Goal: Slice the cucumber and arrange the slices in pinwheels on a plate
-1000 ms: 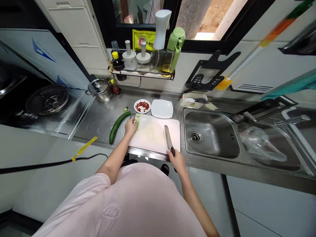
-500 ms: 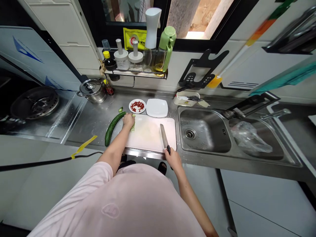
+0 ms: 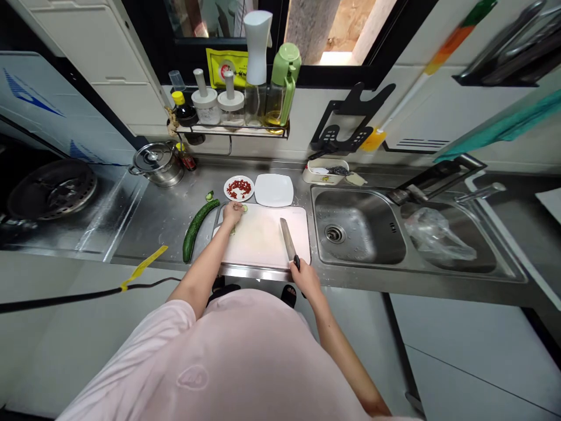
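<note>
Head-worn view — forward and down, onto the white cutting board [image 3: 263, 240]

- Left hand [image 3: 232, 213] rests on pale cucumber slices [image 3: 244, 208] at the far edge of the white cutting board [image 3: 258, 248]
- Right hand [image 3: 305, 279] grips a black-handled kitchen knife [image 3: 287, 238], its blade over the board
- Dark green cucumber [image 3: 195, 230] lies on the steel table [image 3: 160, 225], just left of the board
- Plate of chopped red chili [image 3: 239, 188] and white square plate [image 3: 274, 190] sit just beyond the board

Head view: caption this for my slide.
Left hand at cucumber slices on a white cutting board; right hand grips a kitchen knife.
</note>
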Tool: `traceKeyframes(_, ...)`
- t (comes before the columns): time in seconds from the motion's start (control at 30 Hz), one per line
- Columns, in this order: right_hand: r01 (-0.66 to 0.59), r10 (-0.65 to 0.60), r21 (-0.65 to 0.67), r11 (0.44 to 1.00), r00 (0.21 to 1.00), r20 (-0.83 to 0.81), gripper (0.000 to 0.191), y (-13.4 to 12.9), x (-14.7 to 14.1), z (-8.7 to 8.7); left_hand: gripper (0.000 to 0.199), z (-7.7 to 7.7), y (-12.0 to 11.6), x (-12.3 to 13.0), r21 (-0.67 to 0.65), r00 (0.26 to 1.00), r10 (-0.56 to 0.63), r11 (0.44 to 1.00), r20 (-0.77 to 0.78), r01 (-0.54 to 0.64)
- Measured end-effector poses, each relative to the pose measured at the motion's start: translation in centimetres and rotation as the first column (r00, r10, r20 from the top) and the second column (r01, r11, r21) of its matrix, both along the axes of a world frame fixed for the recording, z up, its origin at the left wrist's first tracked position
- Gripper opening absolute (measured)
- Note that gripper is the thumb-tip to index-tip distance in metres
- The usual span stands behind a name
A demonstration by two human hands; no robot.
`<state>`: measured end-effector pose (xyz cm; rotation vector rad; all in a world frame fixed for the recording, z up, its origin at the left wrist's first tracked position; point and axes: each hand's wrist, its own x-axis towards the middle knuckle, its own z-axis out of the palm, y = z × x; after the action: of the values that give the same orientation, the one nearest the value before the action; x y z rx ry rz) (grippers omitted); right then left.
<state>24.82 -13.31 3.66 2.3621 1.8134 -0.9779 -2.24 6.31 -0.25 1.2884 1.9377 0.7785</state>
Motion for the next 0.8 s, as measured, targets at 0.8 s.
traceKeyframes(0.8, -0.166, 0.165, 0.032, 0.986, 0.986, 0.012, 0.040, -0.7, -2.4, 1.9, 0.018, -2.2, -4.2, 4.2, 0.064, 0.953, -0.245, 0.964, -0.179, 0.260)
